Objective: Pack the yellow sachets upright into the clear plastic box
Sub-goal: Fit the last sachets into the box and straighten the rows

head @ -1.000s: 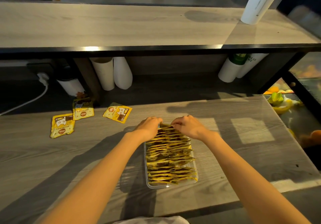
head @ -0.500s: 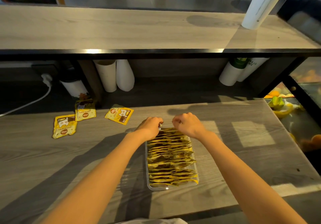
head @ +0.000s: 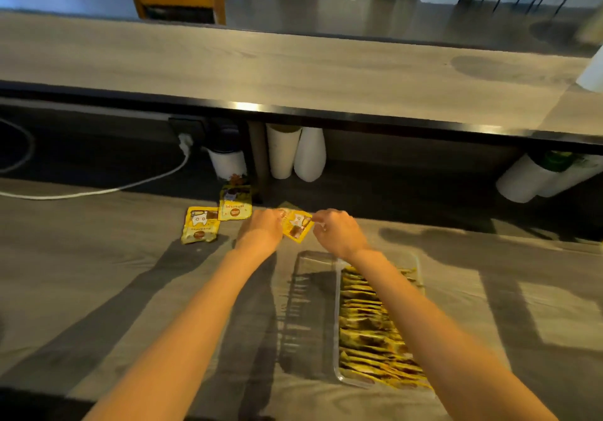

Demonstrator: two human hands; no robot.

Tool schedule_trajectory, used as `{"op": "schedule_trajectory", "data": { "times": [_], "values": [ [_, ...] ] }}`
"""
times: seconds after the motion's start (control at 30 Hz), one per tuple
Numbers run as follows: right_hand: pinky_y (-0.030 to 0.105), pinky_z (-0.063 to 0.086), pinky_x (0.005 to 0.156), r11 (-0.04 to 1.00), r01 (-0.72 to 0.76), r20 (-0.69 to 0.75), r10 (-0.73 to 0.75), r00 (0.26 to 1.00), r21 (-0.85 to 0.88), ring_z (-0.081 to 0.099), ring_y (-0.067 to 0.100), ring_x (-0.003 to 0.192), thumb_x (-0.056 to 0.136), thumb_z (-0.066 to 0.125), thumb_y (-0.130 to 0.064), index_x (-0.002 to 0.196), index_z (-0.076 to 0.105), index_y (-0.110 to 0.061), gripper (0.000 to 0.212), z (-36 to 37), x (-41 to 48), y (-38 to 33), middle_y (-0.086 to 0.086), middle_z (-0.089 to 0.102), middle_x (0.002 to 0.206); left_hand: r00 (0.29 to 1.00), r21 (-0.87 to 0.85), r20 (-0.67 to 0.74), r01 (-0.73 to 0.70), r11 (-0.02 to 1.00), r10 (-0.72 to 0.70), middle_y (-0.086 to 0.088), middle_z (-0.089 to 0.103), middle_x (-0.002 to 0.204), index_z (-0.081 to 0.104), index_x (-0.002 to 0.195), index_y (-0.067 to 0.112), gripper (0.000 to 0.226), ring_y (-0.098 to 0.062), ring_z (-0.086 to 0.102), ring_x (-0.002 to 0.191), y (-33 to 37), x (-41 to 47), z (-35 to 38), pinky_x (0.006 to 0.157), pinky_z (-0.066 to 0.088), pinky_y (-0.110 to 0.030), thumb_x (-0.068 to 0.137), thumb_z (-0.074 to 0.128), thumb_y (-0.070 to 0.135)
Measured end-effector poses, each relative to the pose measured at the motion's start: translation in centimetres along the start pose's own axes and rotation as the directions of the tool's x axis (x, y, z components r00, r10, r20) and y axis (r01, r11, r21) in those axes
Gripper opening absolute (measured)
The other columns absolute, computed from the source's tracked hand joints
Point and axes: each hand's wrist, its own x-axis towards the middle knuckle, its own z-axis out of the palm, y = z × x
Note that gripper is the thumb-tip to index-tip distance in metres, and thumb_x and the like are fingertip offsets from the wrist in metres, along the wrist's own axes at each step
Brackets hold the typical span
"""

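Both my hands pinch one flat, glossy yellow sachet point(head: 296, 226), left hand point(head: 262, 229) and right hand point(head: 337, 231) at opposite edges, near the far edge of the grey wood-grain tabletop point(head: 98, 273). The clear plastic box point(head: 337, 365), packed with upright sachets, sits nearer me.

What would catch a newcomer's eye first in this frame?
Both hands meet at mid-counter on one yellow sachet, the left hand and right hand each at a side of it. Nearer the person, on the right, the clear box is packed with a row of upright sachets. Two loose sachets lie flat on the counter left of the hands.
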Motion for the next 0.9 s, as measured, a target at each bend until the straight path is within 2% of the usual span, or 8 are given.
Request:
{"op": "schedule_trajectory", "data": {
  "times": [0.17,0.33,0.4,0.47,0.6,0.7,0.8,0.9],
  "values": [
    [0.039,0.039,0.102,0.997,0.006,0.224,0.01,0.975,-0.073,0.046,0.034,0.127,0.09,0.046,-0.013,0.133,0.049,-0.011,0.043,4.0,3.7,-1.9,0.016,0.048,0.14,0.993,-0.02,-0.029,0.113,0.993,-0.113,-0.02,0.055,0.124,0.057,0.116,0.002,0.029,-0.036,0.052,0.114,-5.7,1.4,1.0,0.089,0.044,-0.042,0.095,0.04,0.011],
    [0.046,0.018,0.117,0.975,-0.006,0.398,0.096,0.913,-0.222,0.004,0.028,0.147,0.095,0.039,-0.025,0.15,0.011,-0.022,0.062,7.6,6.3,-2.0,0.006,0.001,0.16,0.98,-0.039,0.039,0.197,0.98,-0.195,-0.018,0.009,0.156,0.016,0.147,0.003,0.056,-0.036,0.012,0.144,-9.3,3.3,2.3,0.115,0.019,-0.044,0.095,0.038,0.007],
    [0.047,0.015,0.118,0.966,-0.03,0.418,0.139,0.898,-0.256,-0.002,0.027,0.148,0.096,0.038,-0.024,0.151,0.004,-0.023,0.064,8.2,6.7,-1.8,0.001,-0.008,0.16,0.971,-0.041,0.088,0.228,0.973,-0.224,-0.015,-0.007,0.158,0.004,0.149,0.005,0.062,-0.032,-0.003,0.146,-10.5,4.4,3.0,0.119,0.012,-0.044,0.096,0.036,0.006],
    [0.048,0.015,0.117,0.956,-0.023,0.419,0.15,0.896,-0.293,-0.002,0.026,0.148,0.096,0.039,-0.023,0.15,0.007,-0.023,0.063,8.5,6.9,-1.5,0.0,-0.007,0.16,0.965,-0.013,0.122,0.236,0.972,-0.233,-0.014,-0.011,0.157,0.0,0.149,0.004,0.062,-0.031,-0.007,0.146,-11.5,5.0,3.6,0.119,0.01,-0.044,0.098,0.034,0.011],
    [0.047,0.019,0.117,0.951,0.003,0.399,0.127,0.908,-0.31,0.006,0.028,0.147,0.096,0.038,-0.023,0.149,0.015,-0.023,0.057,8.8,7.1,-1.3,0.003,0.001,0.16,0.963,0.045,0.153,0.217,0.975,-0.221,-0.017,0.0,0.157,0.012,0.148,0.003,0.055,-0.032,0.003,0.146,-12.2,4.8,4.8,0.116,0.018,-0.044,0.098,0.033,0.015],
    [0.045,0.026,0.113,0.953,0.007,0.366,0.109,0.924,-0.304,0.023,0.032,0.142,0.097,0.034,-0.026,0.146,0.026,-0.02,0.049,9.1,6.8,-1.6,0.006,0.015,0.158,0.984,0.018,0.057,0.169,0.985,-0.17,-0.017,0.022,0.152,0.033,0.139,0.002,0.045,-0.031,0.022,0.141,-12.0,4.0,5.5,0.11,0.028,-0.042,0.096,0.037,0.013],
    [0.04,0.037,0.103,0.952,0.047,0.288,0.044,0.957,-0.302,0.046,0.035,0.126,0.095,0.038,-0.025,0.13,0.048,-0.014,0.038,9.1,5.9,-2.1,0.013,0.046,0.139,0.988,-0.034,-0.039,0.146,0.989,-0.148,-0.019,0.052,0.13,0.053,0.123,0.002,0.033,-0.034,0.048,0.122,-11.4,2.6,5.8,0.095,0.041,-0.039,0.094,0.039,0.011],
    [0.041,0.043,0.092,0.975,0.008,0.275,0.055,0.96,-0.223,0.054,0.037,0.112,0.094,0.039,-0.021,0.118,0.058,-0.011,0.032,8.7,4.7,-2.5,0.018,0.058,0.122,0.978,-0.052,-0.114,0.173,0.984,-0.178,-0.022,0.062,0.115,0.061,0.111,0.003,0.028,-0.038,0.056,0.109,-11.0,1.6,5.6,0.085,0.044,-0.04,0.094,0.041,0.014]
  ]
}}
